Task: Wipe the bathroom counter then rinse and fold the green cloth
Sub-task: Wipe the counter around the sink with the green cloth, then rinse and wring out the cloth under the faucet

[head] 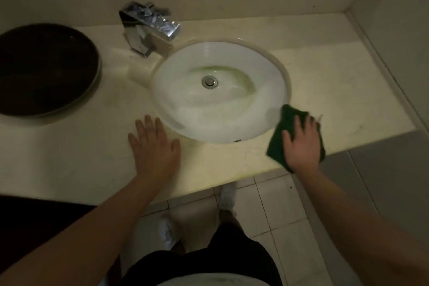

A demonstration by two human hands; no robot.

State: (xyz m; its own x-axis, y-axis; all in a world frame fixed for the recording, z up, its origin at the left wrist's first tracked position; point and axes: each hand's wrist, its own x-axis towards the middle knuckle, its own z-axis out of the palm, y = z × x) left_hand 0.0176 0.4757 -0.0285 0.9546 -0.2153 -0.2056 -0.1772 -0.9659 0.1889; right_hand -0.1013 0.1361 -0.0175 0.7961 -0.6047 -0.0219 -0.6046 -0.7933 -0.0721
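Below my head camera the pale desk [76, 153] runs across the view, with the white oval sink [181, 109] sunk into it and a chrome tap [148, 28] standing at the sink's far left edge. My right hand [301, 144] lies flat on the green cloth [276, 144], pressing it onto the desk just right of the sink, near the front edge. The fingers [298, 123] there are spread and extended over the cloth, not curled around it; the cloth's upper corner reaches the sink rim and its lower edge comes close to the desk's front edge. My left hand [154, 146] rests palm down on the bare desk just left of the sink's near rim, fingers released and splayed, holding nothing. The two hands are well apart, with the front of the sink between them.

A faint greenish tint rings the drain [210, 82] in the basin. At far left a dark round tray [46, 69] sits on the desk, away from both hands. Under the desk's edge I see a tiled floor [278, 204], black shorts and white shoes [166, 232]. Lighting is dim, so fine detail on the cloth is hard to make out.
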